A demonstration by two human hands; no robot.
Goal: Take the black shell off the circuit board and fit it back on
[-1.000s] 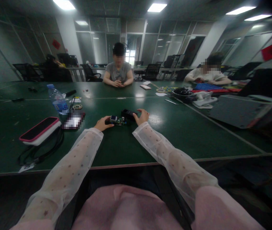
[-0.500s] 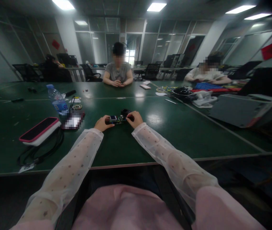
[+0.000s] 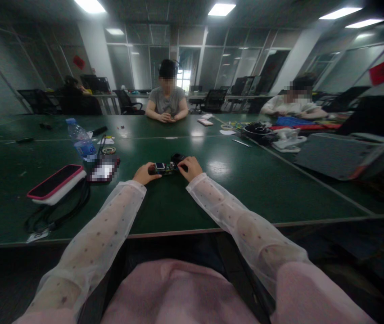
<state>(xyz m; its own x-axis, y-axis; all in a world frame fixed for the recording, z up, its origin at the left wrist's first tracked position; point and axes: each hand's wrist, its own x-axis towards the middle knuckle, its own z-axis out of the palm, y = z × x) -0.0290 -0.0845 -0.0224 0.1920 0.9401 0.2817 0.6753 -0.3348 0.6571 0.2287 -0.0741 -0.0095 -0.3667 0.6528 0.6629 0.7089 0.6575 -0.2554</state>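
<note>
A small circuit board [image 3: 167,170] with a little square screen [image 3: 160,166] lies low over the green table [image 3: 174,207]. My left hand [image 3: 144,174] grips the board's left end between thumb and fingers. At the opposite end, my right hand [image 3: 192,168] is closed in a pinch at the board's right edge. Whether a small part sits between those fingertips is too small to tell. Just behind the right fingers is a black boxy piece [image 3: 177,157], partly covered by the hand; I cannot tell if it is joined to the board.
Left of my hands are a pink-rimmed white case [image 3: 58,183] with a black strap, a phone [image 3: 104,169], a tape roll [image 3: 108,150] and a water bottle [image 3: 81,140]. A pen [image 3: 241,143], cables and a grey computer case [image 3: 333,155] are rightward. Two people sit across the table.
</note>
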